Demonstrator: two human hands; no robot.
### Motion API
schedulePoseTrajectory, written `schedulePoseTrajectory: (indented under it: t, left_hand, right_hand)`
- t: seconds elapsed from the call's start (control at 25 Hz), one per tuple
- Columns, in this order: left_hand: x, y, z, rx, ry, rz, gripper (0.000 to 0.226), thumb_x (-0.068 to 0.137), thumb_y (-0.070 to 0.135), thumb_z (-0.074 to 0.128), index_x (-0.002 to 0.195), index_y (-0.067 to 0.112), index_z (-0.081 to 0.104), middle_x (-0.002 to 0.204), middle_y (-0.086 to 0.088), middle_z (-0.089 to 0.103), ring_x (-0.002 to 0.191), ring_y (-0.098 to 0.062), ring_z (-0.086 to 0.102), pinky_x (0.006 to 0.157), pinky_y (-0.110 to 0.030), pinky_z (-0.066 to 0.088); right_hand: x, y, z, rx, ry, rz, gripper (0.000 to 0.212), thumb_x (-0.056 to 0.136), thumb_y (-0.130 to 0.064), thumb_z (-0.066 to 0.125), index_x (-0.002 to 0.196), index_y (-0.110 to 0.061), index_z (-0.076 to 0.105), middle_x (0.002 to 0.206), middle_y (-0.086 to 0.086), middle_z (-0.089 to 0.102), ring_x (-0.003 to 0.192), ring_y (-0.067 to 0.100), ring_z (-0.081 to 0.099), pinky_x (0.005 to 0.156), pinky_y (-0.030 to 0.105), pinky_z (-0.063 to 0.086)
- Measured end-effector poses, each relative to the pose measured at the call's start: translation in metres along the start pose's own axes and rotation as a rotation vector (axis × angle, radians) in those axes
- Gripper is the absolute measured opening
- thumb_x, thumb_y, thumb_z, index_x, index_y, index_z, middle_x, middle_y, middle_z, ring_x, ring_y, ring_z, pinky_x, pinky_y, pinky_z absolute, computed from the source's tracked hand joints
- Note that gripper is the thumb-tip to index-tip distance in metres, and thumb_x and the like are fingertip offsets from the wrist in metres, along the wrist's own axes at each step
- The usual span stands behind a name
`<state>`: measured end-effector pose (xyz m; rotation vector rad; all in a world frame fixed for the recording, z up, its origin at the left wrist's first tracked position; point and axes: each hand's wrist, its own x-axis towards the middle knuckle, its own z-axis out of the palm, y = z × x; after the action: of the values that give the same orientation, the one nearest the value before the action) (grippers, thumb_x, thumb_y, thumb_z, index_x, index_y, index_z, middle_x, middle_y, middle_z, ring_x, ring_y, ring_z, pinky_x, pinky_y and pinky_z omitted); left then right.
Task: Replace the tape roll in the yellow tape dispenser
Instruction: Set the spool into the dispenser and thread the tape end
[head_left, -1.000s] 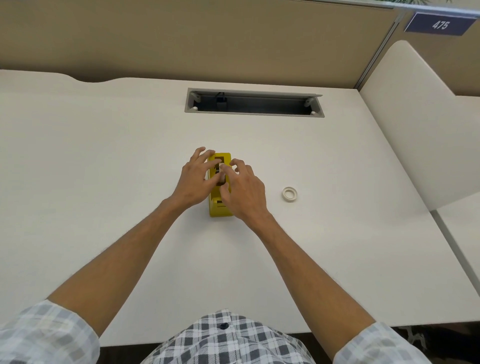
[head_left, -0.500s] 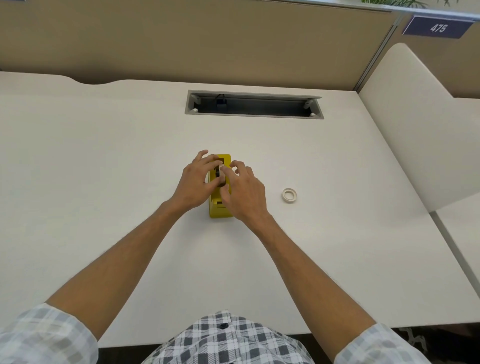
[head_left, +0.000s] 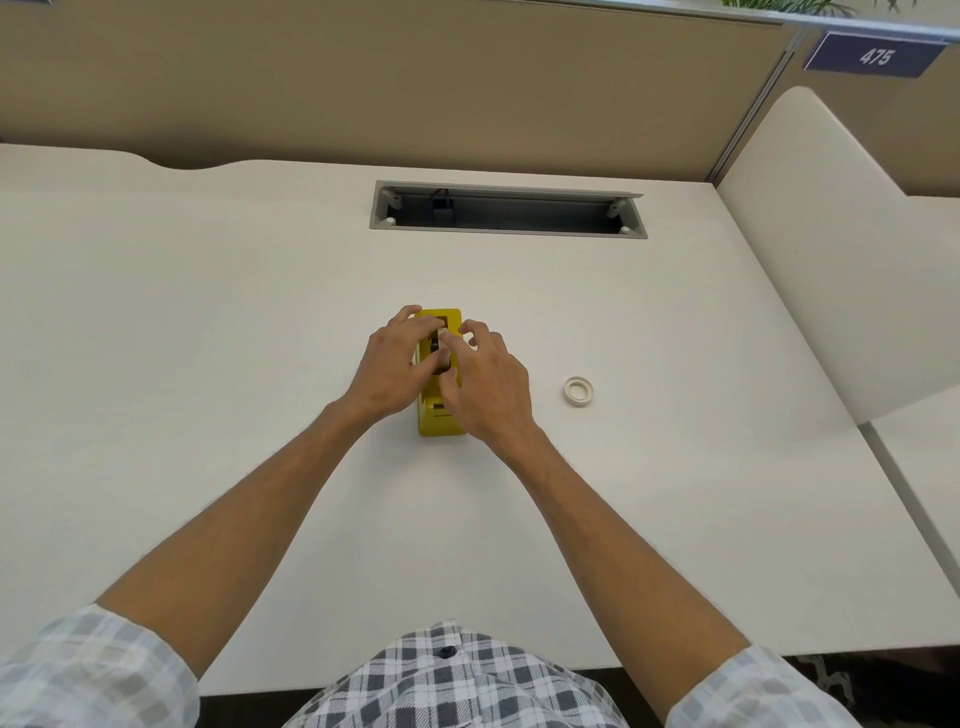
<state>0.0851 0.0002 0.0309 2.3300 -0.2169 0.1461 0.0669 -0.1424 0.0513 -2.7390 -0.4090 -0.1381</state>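
Observation:
The yellow tape dispenser (head_left: 436, 418) stands mid-desk, its long side pointing away from me. My left hand (head_left: 395, 364) curls over its left side and top, fingers and thumb pinching a tape roll on a black hub (head_left: 435, 343) seated in its slot. My right hand (head_left: 488, 384) comes in from the right; index finger and thumb touch the same roll while the other fingers spread above the desk. Most of the roll is hidden by fingers. A second small white tape roll (head_left: 578, 390) lies flat on the desk to the right, apart from both hands.
The white desk (head_left: 208, 338) carries a grey cable tray opening (head_left: 509, 210) at the back centre. A tan partition wall (head_left: 415, 93) rises behind, and a white divider panel (head_left: 841, 249) stands at the right. A "475" sign (head_left: 875, 54) hangs top right.
Both hands stay on the dispenser. The fingers have shifted slightly over the roll in the slot, and the right hand's outer fingers have spread a little. The loose roll has not moved.

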Motion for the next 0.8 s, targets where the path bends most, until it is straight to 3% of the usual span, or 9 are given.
schedulePoseTrajectory:
  t: [0.28, 0.48, 0.6, 0.8]
  left_hand:
    - [-0.0053, 0.0018, -0.0007, -0.008, 0.104, 0.075, 0.025, 0.081, 0.017, 0.07, 0.106, 0.014, 0.067, 0.111, 0.003, 0.069, 0.127, -0.019, 0.047, 0.102, -0.042, 0.042]
    - [-0.006, 0.0012, -0.0004, -0.01, 0.105, 0.016, 0.038, 0.087, 0.024, 0.065, 0.123, 0.014, 0.06, 0.128, -0.003, 0.062, 0.136, -0.019, 0.039, 0.106, -0.04, 0.037]
    - [-0.0045, -0.0001, -0.0015, 0.0, 0.017, 0.026, 0.031, 0.09, 0.024, 0.061, 0.119, 0.014, 0.062, 0.126, 0.001, 0.062, 0.136, -0.021, 0.039, 0.107, -0.047, 0.037]
    - [-0.0047, 0.0007, -0.0006, -0.018, 0.053, -0.006, 0.035, 0.082, 0.019, 0.07, 0.117, 0.014, 0.063, 0.127, -0.005, 0.061, 0.133, -0.021, 0.043, 0.107, -0.047, 0.039]
  right_hand:
    - [0.0005, -0.001, 0.0007, -0.012, 0.0, -0.001, 0.041, 0.09, -0.016, 0.049, 0.13, -0.022, 0.053, 0.138, 0.005, 0.048, 0.115, 0.023, 0.051, 0.067, 0.032, 0.045]
    - [-0.0005, -0.0021, 0.0025, 0.001, 0.0, 0.008, 0.039, 0.09, -0.018, 0.051, 0.128, -0.02, 0.054, 0.138, 0.004, 0.049, 0.116, 0.023, 0.051, 0.068, 0.032, 0.045]
    - [-0.0014, -0.0023, 0.0018, -0.004, -0.001, 0.005, 0.04, 0.089, -0.018, 0.051, 0.13, -0.02, 0.053, 0.137, 0.004, 0.049, 0.116, 0.024, 0.051, 0.069, 0.034, 0.047]
    - [-0.0002, -0.0013, 0.0004, -0.018, -0.011, -0.004, 0.042, 0.091, -0.02, 0.049, 0.133, -0.021, 0.051, 0.139, 0.006, 0.048, 0.117, 0.024, 0.05, 0.07, 0.035, 0.048]
